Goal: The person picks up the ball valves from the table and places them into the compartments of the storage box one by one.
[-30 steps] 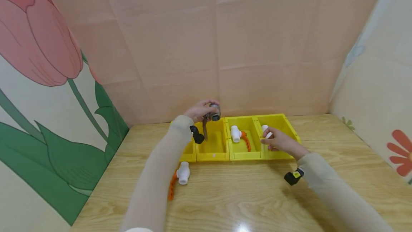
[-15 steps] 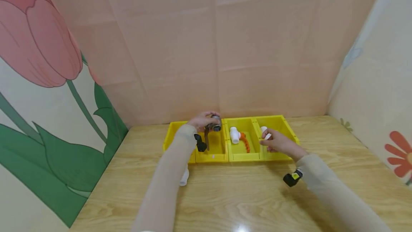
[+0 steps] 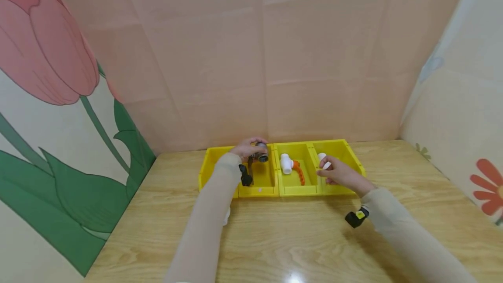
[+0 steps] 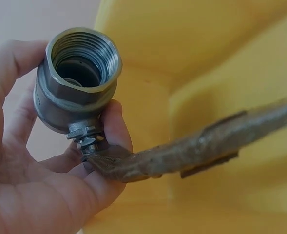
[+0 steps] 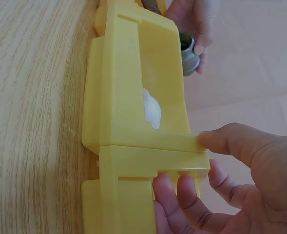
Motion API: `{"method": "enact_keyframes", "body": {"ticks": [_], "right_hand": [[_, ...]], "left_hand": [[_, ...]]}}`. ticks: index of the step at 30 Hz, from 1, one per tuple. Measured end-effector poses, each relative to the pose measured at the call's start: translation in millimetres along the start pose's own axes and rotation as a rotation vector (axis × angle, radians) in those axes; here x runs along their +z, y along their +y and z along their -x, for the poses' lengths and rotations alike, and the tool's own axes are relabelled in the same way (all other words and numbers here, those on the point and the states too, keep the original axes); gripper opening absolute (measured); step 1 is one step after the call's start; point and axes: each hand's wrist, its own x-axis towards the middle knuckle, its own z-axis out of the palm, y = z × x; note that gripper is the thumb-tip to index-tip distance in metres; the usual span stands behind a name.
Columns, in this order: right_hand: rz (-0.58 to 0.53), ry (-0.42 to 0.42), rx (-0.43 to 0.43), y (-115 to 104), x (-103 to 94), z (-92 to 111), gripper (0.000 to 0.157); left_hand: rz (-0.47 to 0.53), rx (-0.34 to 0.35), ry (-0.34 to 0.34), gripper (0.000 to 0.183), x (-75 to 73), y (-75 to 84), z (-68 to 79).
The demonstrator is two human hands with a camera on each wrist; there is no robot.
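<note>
Head view: both arms stretch forward; the left hand grips a grey metal valve with a brown lever near the back edge of the yellow plastic bin row, 2nd compartment from left. Right wrist view reveals the right hand pinching a divider's edge; only left wrist shows the valve's threaded mouth.

Head view forward-down, wrist views close; yellow bins shared
</note>
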Motion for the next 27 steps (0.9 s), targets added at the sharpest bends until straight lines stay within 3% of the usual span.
{"method": "enact_keyframes", "body": {"ticks": [7, 18, 27], "right_hand": [[-0.007, -0.005, 0.011, 0.8, 2.0, -2.2, 0.032], [-0.005, -0.006, -0.023, -0.1, -2.0, 0.7, 0.034], [-0.001, -0.005, 0.011, 1.2, -0.5, -0.7, 0.033]], "left_hand": [[-0.012, -0.038, 0.01, 0.041, 0.3, 4.8, 2.5], [-0.019, -0.009, 0.023, 0.042, 7.4, 3.6, -4.5], [-0.059, -0.022, 0.01, 0.042, 12.0, -2.7, -7.6]]}}
